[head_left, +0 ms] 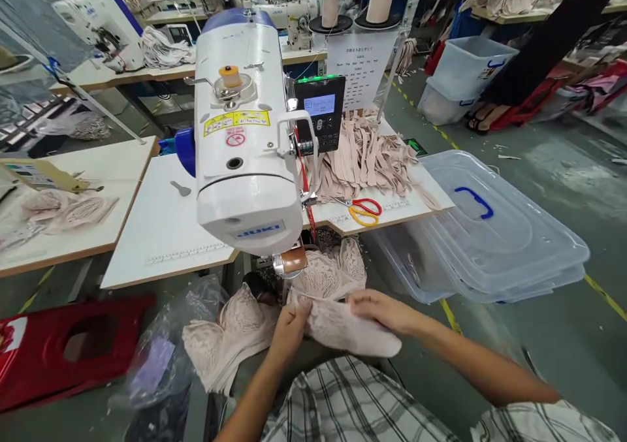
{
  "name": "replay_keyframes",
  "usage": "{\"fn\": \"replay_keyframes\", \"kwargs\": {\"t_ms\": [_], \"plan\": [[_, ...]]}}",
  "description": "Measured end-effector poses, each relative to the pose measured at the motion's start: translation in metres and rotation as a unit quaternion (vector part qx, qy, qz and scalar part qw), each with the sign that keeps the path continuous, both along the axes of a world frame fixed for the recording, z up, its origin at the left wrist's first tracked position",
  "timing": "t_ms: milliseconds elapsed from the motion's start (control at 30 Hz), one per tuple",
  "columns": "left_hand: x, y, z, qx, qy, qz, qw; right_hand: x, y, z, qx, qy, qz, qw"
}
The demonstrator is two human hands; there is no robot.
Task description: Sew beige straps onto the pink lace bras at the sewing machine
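Both my hands are on a pale pink lace bra [350,328] in front of the sewing machine [245,128]. My left hand [292,321] pinches its edge, thumb on top. To the right, my right hand [379,308] grips the upper edge with curled fingers; its fingertips are partly hidden. Just beyond my hands, more lace cups [337,269] hang below the machine head; whether they belong to the same bra I cannot tell. Another lace bra [235,334] drapes to the left of my left hand.
Red-and-yellow-handled scissors [365,211] lie on the table [176,233] at right, before a heap of pink fabric strips [367,158]. A lidded clear plastic bin [509,233] stands to the right. On the left are a red plastic stool [39,357] and a plastic bag [151,363].
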State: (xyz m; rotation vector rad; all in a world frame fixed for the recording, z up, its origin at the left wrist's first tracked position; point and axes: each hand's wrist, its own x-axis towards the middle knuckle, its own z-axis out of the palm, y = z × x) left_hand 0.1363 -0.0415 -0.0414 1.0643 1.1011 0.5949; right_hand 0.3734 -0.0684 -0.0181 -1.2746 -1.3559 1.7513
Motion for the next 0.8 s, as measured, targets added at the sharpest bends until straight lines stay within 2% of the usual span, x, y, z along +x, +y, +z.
{"fn": "replay_keyframes", "kwargs": {"t_ms": [67,100,133,167,233,300,400,500,600,700,800], "plan": [[0.005,0.004,0.005,0.016,0.033,-0.026,0.999,0.014,0.027,0.012,0.085,-0.123,0.030,0.988],[0.009,0.005,0.009,0.024,0.045,-0.048,0.998,0.023,0.049,0.020,0.143,-0.210,0.004,0.967],[0.013,0.007,0.013,0.033,0.054,-0.074,0.995,0.032,0.076,0.029,0.171,-0.303,-0.072,0.935],[0.017,0.008,0.019,0.044,0.062,-0.099,0.992,0.042,0.105,0.038,0.171,-0.383,-0.178,0.890],[0.023,0.009,0.028,0.069,0.076,-0.133,0.986,0.059,0.164,0.051,0.162,-0.421,-0.260,0.853],[0.024,0.010,0.034,0.096,0.098,-0.141,0.980,0.071,0.212,0.056,0.146,-0.435,-0.299,0.836],[0.017,0.010,0.036,0.110,0.125,-0.109,0.980,0.079,0.247,0.054,0.128,-0.425,-0.322,0.836],[0.007,0.008,0.034,0.107,0.143,-0.088,0.980,0.083,0.246,0.051,0.136,-0.384,-0.347,0.845],[0.000,0.007,0.035,0.108,0.144,-0.079,0.981,0.087,0.227,0.052,0.144,-0.301,-0.351,0.875],[-0.003,0.011,0.044,0.119,0.136,-0.059,0.982,0.075,0.192,0.048,0.122,-0.184,-0.300,0.928],[-0.006,0.017,0.060,0.134,0.113,-0.054,0.983,0.037,0.142,0.032,0.081,-0.076,-0.226,0.968]]}}
